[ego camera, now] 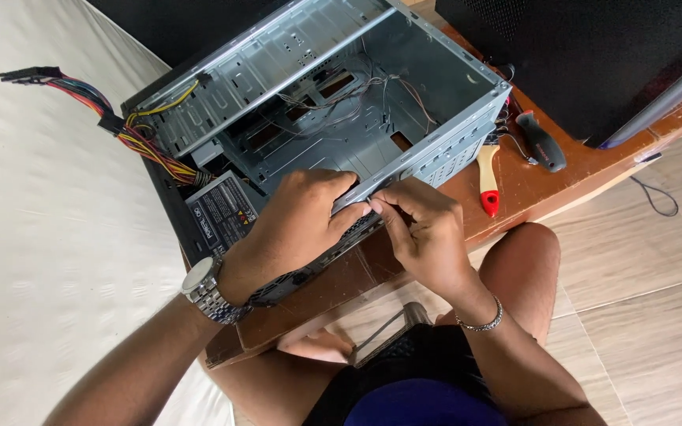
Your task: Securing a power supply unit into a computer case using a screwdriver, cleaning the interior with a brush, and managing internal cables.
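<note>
An open grey metal computer case lies on its side on a wooden table. My left hand, with a steel watch on the wrist, grips the case's near rear edge, fingers curled over the rim. My right hand, with a bracelet on the wrist, pinches at that same edge right beside the left fingertips; whatever small part it holds is hidden. A power supply sits inside the case at the left, and its coloured cable bundle trails out to the left.
A red-and-cream handled tool and a dark grey-handled tool lie on the table right of the case. A black box stands at the back right. White wall at left, tiled floor at right, my knees under the table.
</note>
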